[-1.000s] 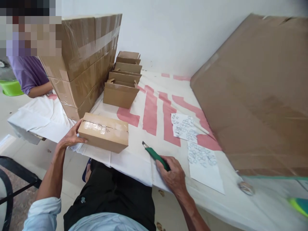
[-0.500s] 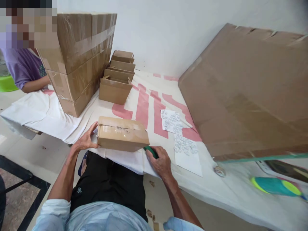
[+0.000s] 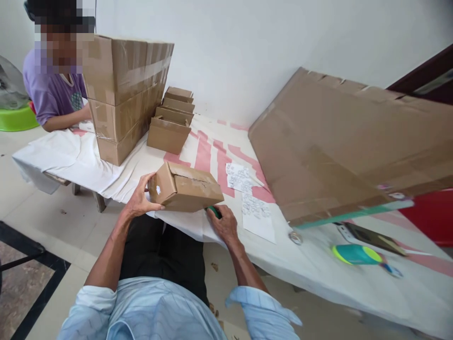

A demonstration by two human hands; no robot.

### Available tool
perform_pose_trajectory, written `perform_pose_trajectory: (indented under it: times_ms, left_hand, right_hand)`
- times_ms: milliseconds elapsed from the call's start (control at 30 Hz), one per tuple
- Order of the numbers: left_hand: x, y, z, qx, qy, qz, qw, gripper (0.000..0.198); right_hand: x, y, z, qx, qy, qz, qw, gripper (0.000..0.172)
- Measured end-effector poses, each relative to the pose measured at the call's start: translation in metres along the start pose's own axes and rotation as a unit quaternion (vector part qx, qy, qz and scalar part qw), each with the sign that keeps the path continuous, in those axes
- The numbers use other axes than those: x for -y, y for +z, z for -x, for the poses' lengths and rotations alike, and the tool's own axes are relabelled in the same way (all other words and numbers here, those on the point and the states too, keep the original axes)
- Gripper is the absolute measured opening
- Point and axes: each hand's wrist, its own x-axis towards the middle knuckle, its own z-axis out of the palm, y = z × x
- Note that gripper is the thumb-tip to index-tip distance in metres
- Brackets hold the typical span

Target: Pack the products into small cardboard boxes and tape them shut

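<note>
A small cardboard box (image 3: 196, 194) was held at the near edge of the table, slightly left of the middle, with its left end turned partly toward the viewer; whether its base touched the cloth could not be told. A lengthwise seam ran along its top, and a small white patch marked its left end. The left hand (image 3: 143, 197) gripped that end, thumb on the near side and fingers spread toward the far side. The right hand (image 3: 224, 222) was closed around a green handle (image 3: 214, 212), just beside the box's near right part; the handle's far end was hidden.

Under these lay a white cloth (image 3: 311, 271) with red markings. To the right were two sheets of paper (image 3: 257, 219) covered in handwriting, then a roll of tape (image 3: 295, 237), a teal and yellow object (image 3: 357, 254) and a dark-screened device (image 3: 375, 239). A big brown panel (image 3: 350, 151) slanted across the right side. On the far left, open cartons (image 3: 167, 137) stood in a row beside a tall stack of taped boxes (image 3: 130, 89). Beyond the stack was another person in a purple top (image 3: 53, 104), near a bright green basin (image 3: 17, 119).
</note>
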Motion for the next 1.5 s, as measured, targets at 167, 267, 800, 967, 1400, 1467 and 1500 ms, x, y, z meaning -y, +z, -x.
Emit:
perform_pose_trajectory:
  times_ms: [167, 267, 800, 967, 1400, 1467, 1500]
  left_hand:
    - [-0.013, 0.007, 0.006, -0.019, 0.019, -0.036, 0.999, 0.112]
    - [-0.019, 0.012, 0.009, -0.037, 0.029, -0.057, 0.997, 0.108]
    - [-0.041, 0.030, 0.007, -0.043, 0.100, -0.170, 0.979, 0.113]
    - [-0.048, 0.032, 0.008, -0.047, 0.105, -0.193, 0.975, 0.113]
    - [-0.073, 0.052, 0.003, -0.077, 0.106, -0.240, 0.962, 0.104]
    - [-0.075, 0.054, 0.002, -0.073, 0.107, -0.245, 0.961, 0.104]
    - [-0.075, 0.054, 0.002, -0.072, 0.106, -0.246, 0.961, 0.105]
  right_hand:
    - [0.007, -0.002, -0.002, -0.001, -0.002, -0.031, 1.000, 0.053]
    - [0.012, -0.004, -0.003, -0.021, -0.008, -0.041, 0.999, 0.054]
    - [0.178, -0.081, -0.026, -0.166, -0.214, -0.108, 0.957, 0.025]
    - [0.201, -0.088, -0.033, -0.140, -0.279, -0.085, 0.946, 0.023]
    - [0.236, -0.109, -0.052, 0.000, -0.441, 0.154, 0.884, 0.021]
    - [0.237, -0.110, -0.056, 0.021, -0.454, 0.183, 0.872, 0.020]
    - [0.238, -0.110, -0.058, 0.027, -0.460, 0.196, 0.866, 0.020]
